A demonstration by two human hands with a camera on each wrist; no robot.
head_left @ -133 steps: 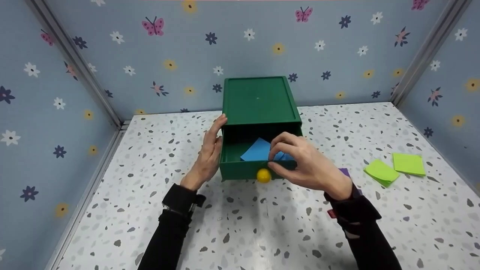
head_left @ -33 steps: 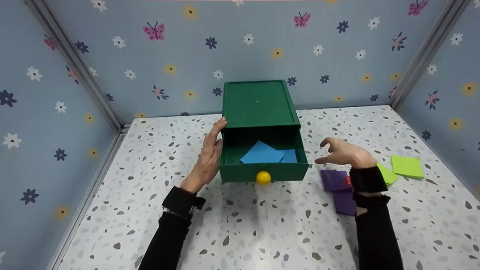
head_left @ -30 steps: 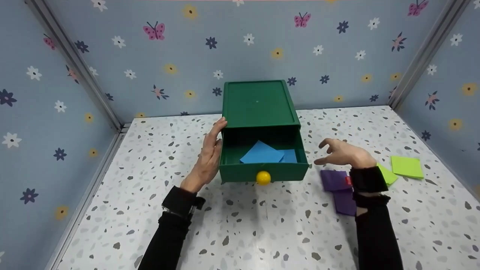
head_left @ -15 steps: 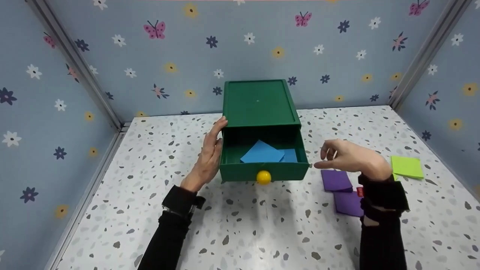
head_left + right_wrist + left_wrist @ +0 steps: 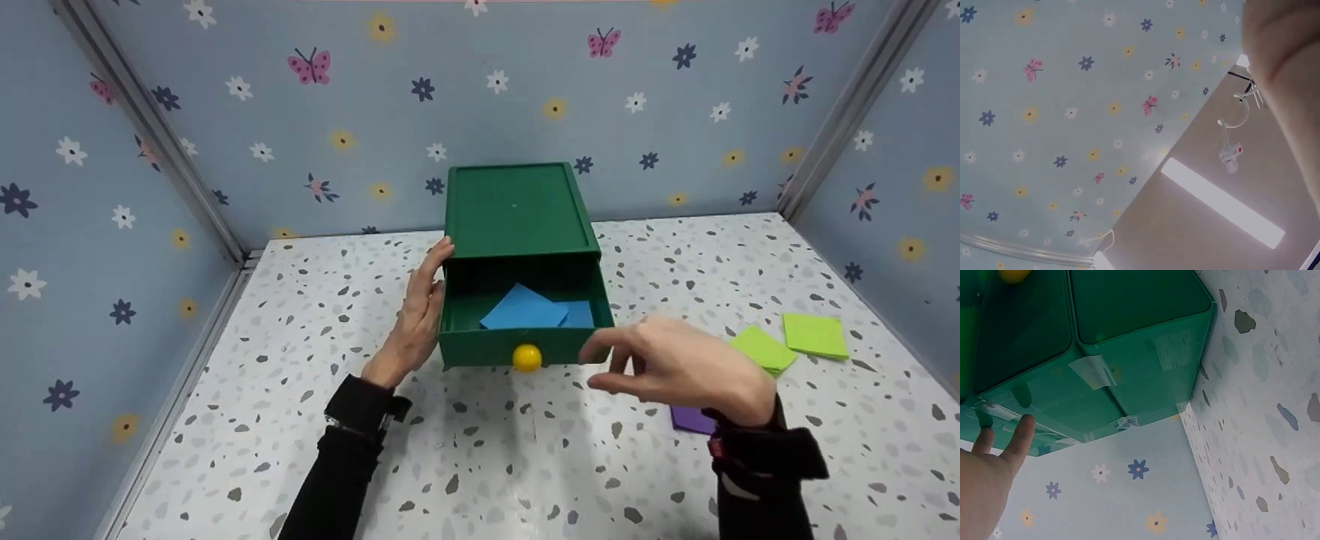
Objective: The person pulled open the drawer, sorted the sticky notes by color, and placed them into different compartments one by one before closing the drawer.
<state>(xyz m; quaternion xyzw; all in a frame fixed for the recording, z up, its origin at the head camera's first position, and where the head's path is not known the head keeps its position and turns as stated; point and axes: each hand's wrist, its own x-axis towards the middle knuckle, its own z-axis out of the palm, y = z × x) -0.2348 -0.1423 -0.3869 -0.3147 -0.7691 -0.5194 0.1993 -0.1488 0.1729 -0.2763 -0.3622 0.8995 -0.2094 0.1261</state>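
Observation:
A green drawer box [image 5: 517, 210] stands against the back wall, its drawer [image 5: 480, 346] pulled out, with a yellow knob [image 5: 526, 358] on the front. Blue paper squares [image 5: 523, 307] lie inside the drawer. My left hand [image 5: 412, 322] rests along the box's left side with fingers extended; in the left wrist view its fingers [image 5: 1019, 441] touch the taped green side. At the drawer's front right corner hovers my right hand [image 5: 675, 367], fingers loosely bent and apart, holding nothing. It partly covers purple paper squares [image 5: 691, 420]. In the right wrist view only bare skin [image 5: 1292, 73] shows at the edge.
Two lime-green stacks of square paper, a nearer one [image 5: 763, 350] and a farther one [image 5: 816, 335], lie on the speckled table [image 5: 337, 465] at right. Flowered walls [image 5: 495, 112] enclose the table at the back and sides.
My right hand withdrew from the drawer's front to the right, above the purple squares, then came back left and nearer, to the drawer's corner. My left hand stayed on the box's side.

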